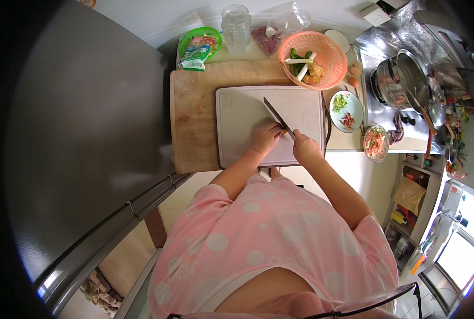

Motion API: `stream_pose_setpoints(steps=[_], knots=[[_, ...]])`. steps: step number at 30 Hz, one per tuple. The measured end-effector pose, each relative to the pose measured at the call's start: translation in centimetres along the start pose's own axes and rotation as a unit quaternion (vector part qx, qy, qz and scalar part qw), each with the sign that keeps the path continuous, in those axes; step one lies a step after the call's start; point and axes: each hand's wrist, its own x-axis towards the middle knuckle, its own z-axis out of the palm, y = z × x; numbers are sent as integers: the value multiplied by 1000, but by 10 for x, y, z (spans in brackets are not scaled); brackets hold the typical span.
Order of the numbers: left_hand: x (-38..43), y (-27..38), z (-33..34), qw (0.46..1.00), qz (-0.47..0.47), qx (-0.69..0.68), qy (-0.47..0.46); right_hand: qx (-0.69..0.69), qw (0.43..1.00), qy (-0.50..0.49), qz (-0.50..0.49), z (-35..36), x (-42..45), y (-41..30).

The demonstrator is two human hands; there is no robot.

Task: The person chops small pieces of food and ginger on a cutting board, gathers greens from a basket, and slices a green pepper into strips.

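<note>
My right hand (307, 148) grips the handle of a kitchen knife (276, 112), whose dark blade slants up and left across a pale cutting board (237, 131). Beside the blade, the bent fingertips of my left hand (265, 138) hold a small yellowish piece of food (285, 132) against the board. Most of that piece is hidden by the fingers and the knife. Right of the board, a white plate (353, 121) carries chopped green pieces (340, 103) and chopped red pieces (346, 120).
Behind the board stands an orange colander (338, 60) with scallion pieces, green peppers and ginger. A glass bowl (376, 158) of sliced food sits near the counter's front edge. Eggs (353, 82) lie by the stove, which bears a steel pot (388, 85). A grey refrigerator (89, 111) bounds the left.
</note>
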Motion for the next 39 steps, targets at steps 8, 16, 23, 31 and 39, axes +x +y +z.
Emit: stream_pose_setpoints(steps=[8, 16, 23, 31, 39], knots=[[1, 4, -3, 1000, -17, 15, -6, 3, 997, 74, -16, 25, 13, 3], [1, 1, -1, 1000, -4, -23, 4, 70, 994, 80, -11, 15, 9, 14], [1, -1, 1, 1000, -4, -13, 17, 23, 999, 26, -5, -5, -1, 3], [4, 0, -2, 1000, 3, 12, 14, 11, 1000, 12, 5, -6, 2, -2], [0, -3, 1, 1000, -8, 3, 16, -20, 999, -36, 4, -7, 7, -7]])
